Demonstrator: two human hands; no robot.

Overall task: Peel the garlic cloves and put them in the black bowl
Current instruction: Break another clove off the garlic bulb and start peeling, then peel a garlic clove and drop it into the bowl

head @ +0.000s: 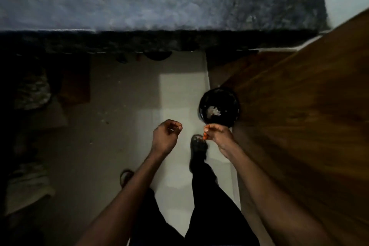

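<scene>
A black round container [219,94] stands on the floor beside a wooden door, with pale scraps lying in its bottom. My right hand [217,136] hovers just over its near rim, thumb and fingertips pinched together; nothing shows plainly between them. My left hand [166,136] hangs a little to the left over the pale floor. Its fingers are curled round a small pale bit that looks like a garlic clove [171,129]. The picture is dim and blurred.
A grey stone counter [159,6] runs across the top, its dark edge overhanging the floor. The brown wooden door [299,126] fills the right. My legs and one sandalled foot [197,146] stand on the white tiles. Dim cloth and clutter lie at the left.
</scene>
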